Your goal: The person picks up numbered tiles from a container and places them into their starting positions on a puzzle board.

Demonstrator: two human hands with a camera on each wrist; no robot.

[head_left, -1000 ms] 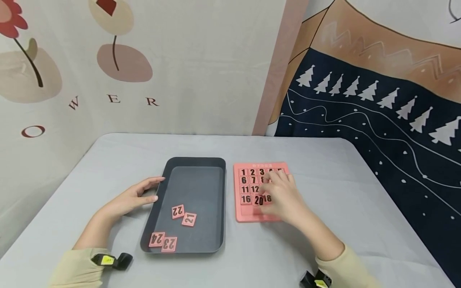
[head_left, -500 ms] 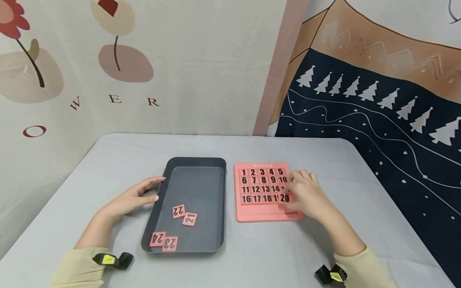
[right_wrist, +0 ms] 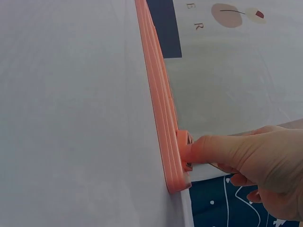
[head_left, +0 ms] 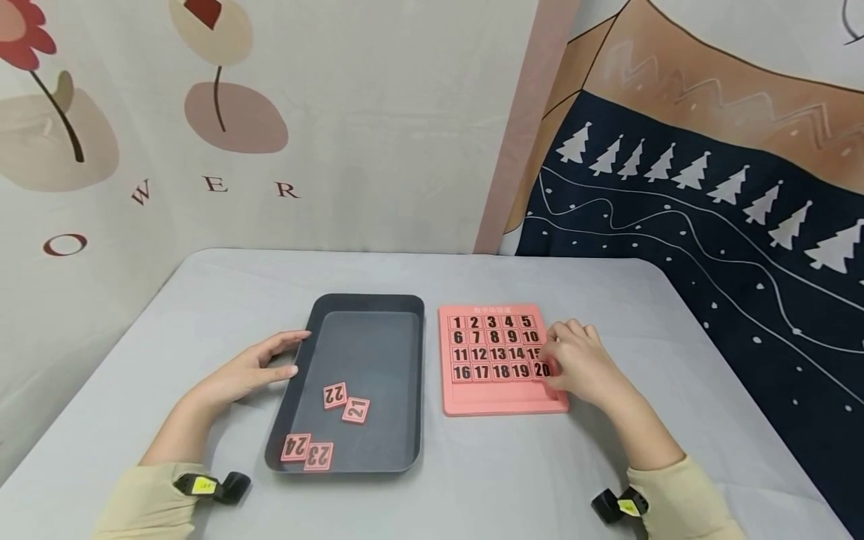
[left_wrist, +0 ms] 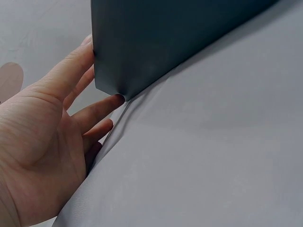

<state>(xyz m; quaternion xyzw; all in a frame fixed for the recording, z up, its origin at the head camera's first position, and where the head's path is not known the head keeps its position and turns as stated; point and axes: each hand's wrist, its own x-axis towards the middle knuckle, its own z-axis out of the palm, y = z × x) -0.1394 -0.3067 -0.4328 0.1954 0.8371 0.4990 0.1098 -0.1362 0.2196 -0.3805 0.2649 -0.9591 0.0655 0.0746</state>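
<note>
My right hand (head_left: 583, 360) pinches the number 20 tile (head_left: 542, 370) at the right end of the fourth row on the pink number puzzle board (head_left: 499, 401). In the right wrist view the thumb lies against this tile (right_wrist: 184, 138), which sticks up above the board's side (right_wrist: 158, 109). Rows 1 to 19 fill the board in order; the strip below them shows bare pink. With its fingers extended, my left hand (head_left: 246, 373) touches the left side of the dark grey tray (head_left: 367, 302). The left wrist view shows fingertips against the tray's outer wall (left_wrist: 128, 52).
Inside the tray lie loose tiles 22 (head_left: 334, 395), 21 (head_left: 355, 410), 24 (head_left: 295, 448) and 23 (head_left: 319, 457), turned various ways. Tiles 23 and 24 are by its near left corner. A pale cloth (head_left: 432, 502) covers the table; printed curtains hang behind and at the right.
My right hand has moved right with the 20 tile, from over the board's middle to the end of the fourth row. The left hand and tray have stayed in place.
</note>
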